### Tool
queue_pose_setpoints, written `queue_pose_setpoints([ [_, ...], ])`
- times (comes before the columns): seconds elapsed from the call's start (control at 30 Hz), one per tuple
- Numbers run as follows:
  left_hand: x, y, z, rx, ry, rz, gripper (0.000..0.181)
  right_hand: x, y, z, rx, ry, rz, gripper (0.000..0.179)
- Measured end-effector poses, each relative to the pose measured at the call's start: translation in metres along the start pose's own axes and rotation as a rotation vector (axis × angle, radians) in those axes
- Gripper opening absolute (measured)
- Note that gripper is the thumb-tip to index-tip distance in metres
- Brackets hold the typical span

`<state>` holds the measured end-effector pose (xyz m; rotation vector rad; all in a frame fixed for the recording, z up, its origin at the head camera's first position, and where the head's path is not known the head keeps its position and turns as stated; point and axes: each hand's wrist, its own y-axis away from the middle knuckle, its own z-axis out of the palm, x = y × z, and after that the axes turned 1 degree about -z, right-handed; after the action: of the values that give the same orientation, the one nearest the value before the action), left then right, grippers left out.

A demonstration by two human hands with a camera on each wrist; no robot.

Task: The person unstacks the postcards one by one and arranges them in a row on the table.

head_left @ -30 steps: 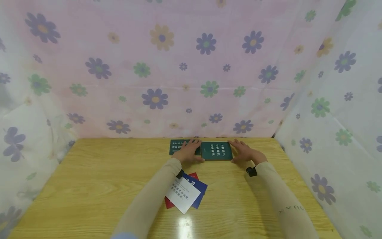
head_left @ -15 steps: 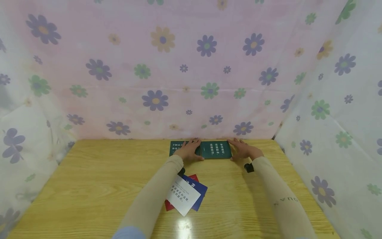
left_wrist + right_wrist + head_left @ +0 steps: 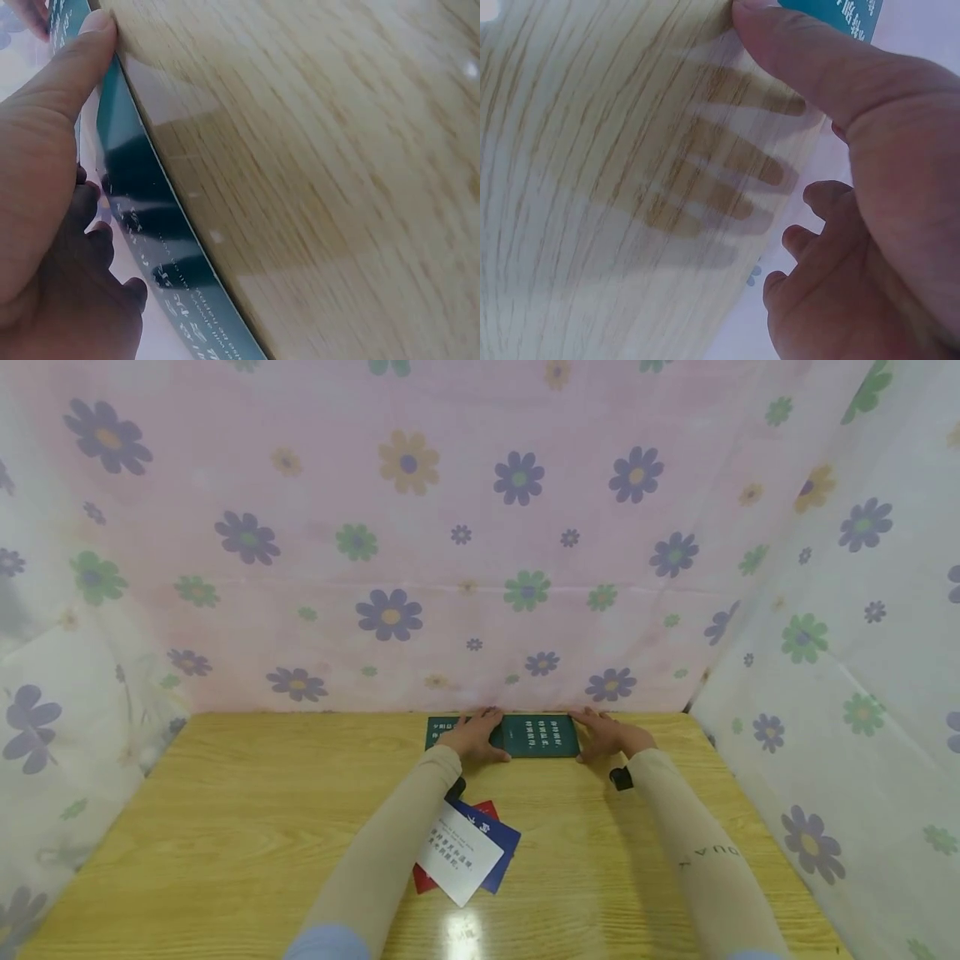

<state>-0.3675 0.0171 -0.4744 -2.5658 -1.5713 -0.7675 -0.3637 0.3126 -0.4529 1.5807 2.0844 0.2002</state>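
Note:
A dark green card with white lettering (image 3: pixel 540 737) lies at the table's back edge in the head view. My left hand (image 3: pixel 477 740) holds its left end, thumb on the near corner, fingers toward the far edge. My right hand (image 3: pixel 606 737) holds the right end the same way. Under and beside the left hand, a second green card (image 3: pixel 442 727) is partly hidden and adjoins the first. In the left wrist view, the thumb (image 3: pixel 82 45) lies on a green card's edge. The right thumb (image 3: pixel 787 37) touches the card's corner in the right wrist view.
Near the left forearm, a white card (image 3: pixel 461 860) overlaps a blue card (image 3: pixel 504 843) and a red card (image 3: pixel 425 878). The wooden table (image 3: pixel 247 827) meets a flowered curtain (image 3: pixel 450 677) at the back. More curtain hangs on both sides.
The held green card has shifted slightly left, toward the other green card, and both hands have moved with it. The right forearm has drifted a little left. The loose cards have not moved.

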Motion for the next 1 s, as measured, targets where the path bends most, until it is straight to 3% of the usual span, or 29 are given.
queue_pose_setpoints([
  [0.33, -0.003, 0.0, 0.005, 0.003, -0.002, 0.008, 0.095, -0.002, -0.001, 0.003, 0.01, 0.021, -0.001, 0.098],
  [0.53, -0.004, 0.008, 0.004, 0.047, -0.002, 0.063, 0.093, -0.001, 0.005, 0.01, 0.104, 0.039, -0.043, 0.099],
  [0.73, -0.014, 0.034, 0.002, 0.085, -0.009, 0.119, 0.085, -0.009, 0.024, 0.032, 0.215, 0.082, -0.11, 0.095],
  [0.87, -0.022, 0.059, 0.002, 0.089, 0.009, 0.092, 0.083, -0.031, 0.046, 0.046, 0.24, -0.009, -0.159, 0.089],
  [1.0, -0.029, 0.082, 0.004, 0.082, -0.048, 0.086, 0.084, -0.06, 0.064, 0.065, 0.245, -0.106, -0.235, 0.084],
])
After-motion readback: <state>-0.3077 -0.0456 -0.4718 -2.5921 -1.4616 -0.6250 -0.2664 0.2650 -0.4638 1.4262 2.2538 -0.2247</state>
